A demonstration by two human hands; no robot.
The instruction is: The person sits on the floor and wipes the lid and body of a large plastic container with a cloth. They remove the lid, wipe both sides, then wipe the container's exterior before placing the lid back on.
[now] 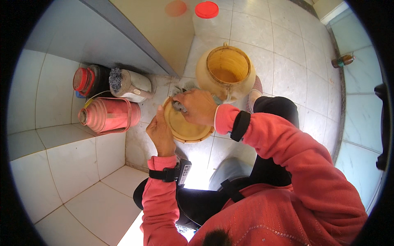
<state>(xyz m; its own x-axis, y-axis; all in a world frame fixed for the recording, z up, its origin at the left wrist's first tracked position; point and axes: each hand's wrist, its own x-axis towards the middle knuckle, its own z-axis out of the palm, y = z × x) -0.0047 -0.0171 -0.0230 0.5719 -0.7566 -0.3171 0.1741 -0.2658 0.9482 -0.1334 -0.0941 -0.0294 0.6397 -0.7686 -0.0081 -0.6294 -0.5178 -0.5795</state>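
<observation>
A round yellowish lid (189, 127) with a raised rim is held tilted above the tiled floor in front of me. My left hand (161, 133) grips its left edge, the thumb pointing up along the rim. My right hand (197, 104) is closed on a grey cloth (179, 106) and presses it against the upper left of the lid's face. More grey cloth shows behind my right fingers. Just beyond my right hand stands a round-bellied, cream-coloured pot (204, 69), its mouth uncovered and its inside stained yellow-brown.
A pink thermos flask (115, 115), a whitish electric kettle (137, 84) with a dark scouring pad (115, 80) on it, and a dark container with a red lid (81, 79) stand at left. A red-lidded clear jar (207, 10) is beyond the pot. A bottle (343, 61) lies far right.
</observation>
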